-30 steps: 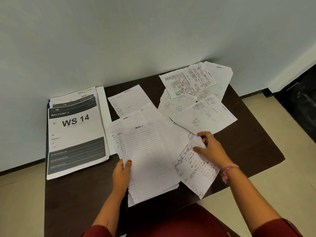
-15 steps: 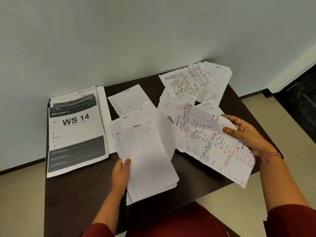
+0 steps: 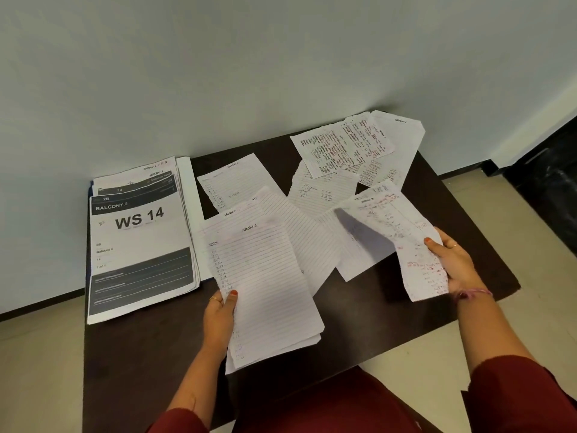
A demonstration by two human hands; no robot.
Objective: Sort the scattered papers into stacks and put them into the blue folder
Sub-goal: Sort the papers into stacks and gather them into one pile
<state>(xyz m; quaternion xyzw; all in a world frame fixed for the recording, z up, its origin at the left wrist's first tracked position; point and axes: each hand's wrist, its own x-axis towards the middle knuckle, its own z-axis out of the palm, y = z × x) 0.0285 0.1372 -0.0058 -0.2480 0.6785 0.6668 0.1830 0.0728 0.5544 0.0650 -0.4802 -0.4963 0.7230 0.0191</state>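
Left hand [image 3: 218, 320] pinches lined stack [image 3: 265, 292] at its lower left edge, thumb on top. Right hand [image 3: 452, 264] at 3 o'clock grips written sheet [image 3: 402, 232], lifted off table [image 3: 359, 323], curling. Loose papers [image 3: 340, 145] scattered at 1 o'clock. Printed stack [image 3: 140, 242] at 9 o'clock; blue folder edge [image 3: 90, 189] peeks beneath it.
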